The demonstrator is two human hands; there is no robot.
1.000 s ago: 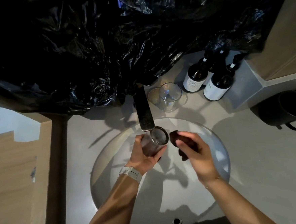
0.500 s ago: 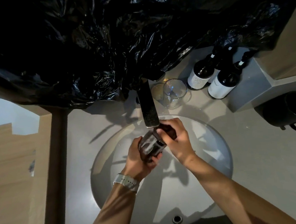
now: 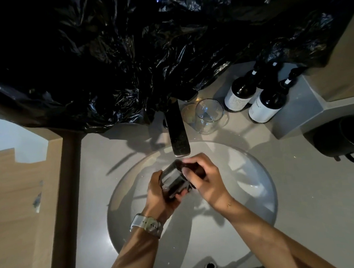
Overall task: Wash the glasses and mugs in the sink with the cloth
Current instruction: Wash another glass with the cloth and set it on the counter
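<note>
A pale counter [image 3: 302, 198] held a round sink [image 3: 257, 193] with a dark tap [image 3: 178, 133] behind it. Right of the tap stood a clear glass [image 3: 209, 116], then dark bottles [image 3: 264, 104] with white labels, touching. A black mug [image 3: 344, 136] sat at the far right.

Labels on the bottles beside my sink

Two dark bottles stand at the back right of my worktop, each with a white label. The nearer bottle [image 3: 266, 105] carries a word in larger letters, too blurred for me to read. The farther bottle [image 3: 241, 93] shows only rows of fine print, too small to make out. I can read no other text.
</note>
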